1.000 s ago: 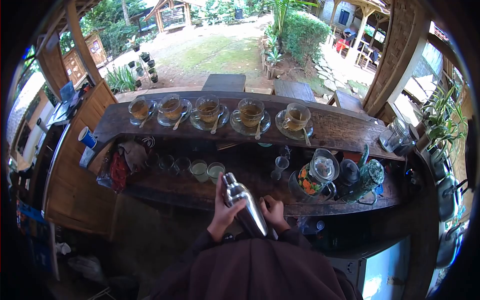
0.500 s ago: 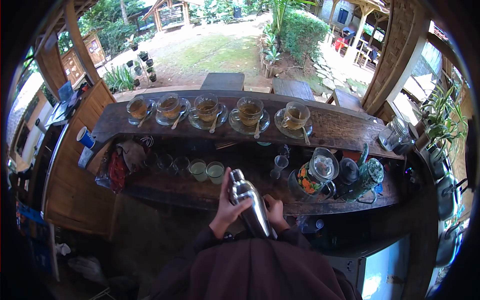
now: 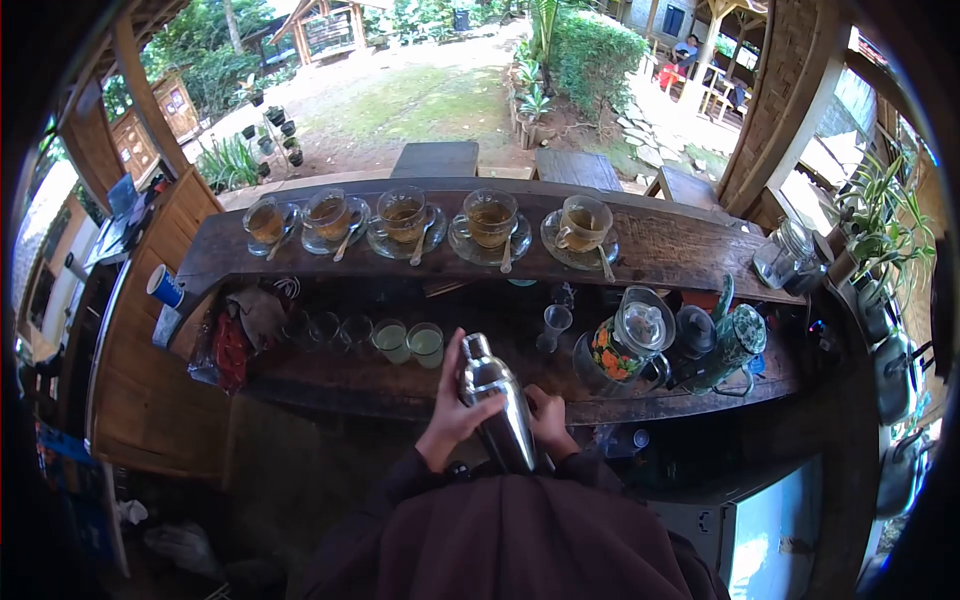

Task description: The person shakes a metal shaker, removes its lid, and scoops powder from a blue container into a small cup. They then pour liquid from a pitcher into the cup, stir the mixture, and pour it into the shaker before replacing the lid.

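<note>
Left hand [image 3: 456,412] is holding the tilted shaker [image 3: 509,427], right hand [image 3: 549,420] is curling beside it, grip unclear, and I'm worrying its smooth metal could slip.

The tapered silver metal shaker [image 3: 506,420] is gleaming. Beyond it, five clear-glass cups [image 3: 402,217] are showing amber-brown; left of it, two short glass tumblers [image 3: 426,348] are showing pale green; right of it, a lidded glass pitcher [image 3: 614,350] is displaying orange flowers and a spouted pot [image 3: 738,345] is showing mottled green.
</note>
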A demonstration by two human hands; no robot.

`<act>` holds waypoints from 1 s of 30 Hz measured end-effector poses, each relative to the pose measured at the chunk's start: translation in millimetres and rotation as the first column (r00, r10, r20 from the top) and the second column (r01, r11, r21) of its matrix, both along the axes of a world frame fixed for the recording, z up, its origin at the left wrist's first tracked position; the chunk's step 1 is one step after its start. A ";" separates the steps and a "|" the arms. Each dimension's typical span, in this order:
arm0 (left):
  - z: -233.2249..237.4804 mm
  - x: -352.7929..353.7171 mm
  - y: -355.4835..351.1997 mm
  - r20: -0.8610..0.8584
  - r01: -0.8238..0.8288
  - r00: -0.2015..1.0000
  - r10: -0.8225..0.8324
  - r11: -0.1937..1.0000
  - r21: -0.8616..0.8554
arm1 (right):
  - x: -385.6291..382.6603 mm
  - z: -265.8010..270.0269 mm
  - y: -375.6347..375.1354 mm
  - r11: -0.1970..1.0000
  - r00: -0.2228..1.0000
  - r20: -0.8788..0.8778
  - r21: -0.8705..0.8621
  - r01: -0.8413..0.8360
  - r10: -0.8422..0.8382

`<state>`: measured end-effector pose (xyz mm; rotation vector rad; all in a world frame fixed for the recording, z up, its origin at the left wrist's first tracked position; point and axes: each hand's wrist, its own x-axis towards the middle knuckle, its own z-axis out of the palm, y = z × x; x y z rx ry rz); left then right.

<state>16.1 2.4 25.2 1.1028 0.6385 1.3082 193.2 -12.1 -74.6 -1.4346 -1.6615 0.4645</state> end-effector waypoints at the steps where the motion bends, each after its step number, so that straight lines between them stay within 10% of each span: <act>1: 2.5 -5.3 6.2 0.025 -0.021 0.999 0.021 1.000 0.000 | -2.6 3.7 -0.4 1.000 1.000 -0.014 -0.008 0.027 -0.028; 20: 32.0 -40.3 17.9 0.067 -0.111 0.992 0.109 0.993 0.035 | -7.4 15.0 -1.5 1.000 0.998 -0.051 -0.001 0.026 -0.026; 24: 2.3 -27.3 2.2 -0.117 0.075 0.991 -0.066 0.994 0.073 | -7.1 10.1 -0.1 0.999 0.999 -0.030 0.014 0.043 -0.043; 30: 17.5 -41.5 9.2 0.085 -0.101 0.992 0.096 0.993 0.058 | -4.5 1.6 0.6 1.000 0.996 -0.090 0.008 0.023 -0.022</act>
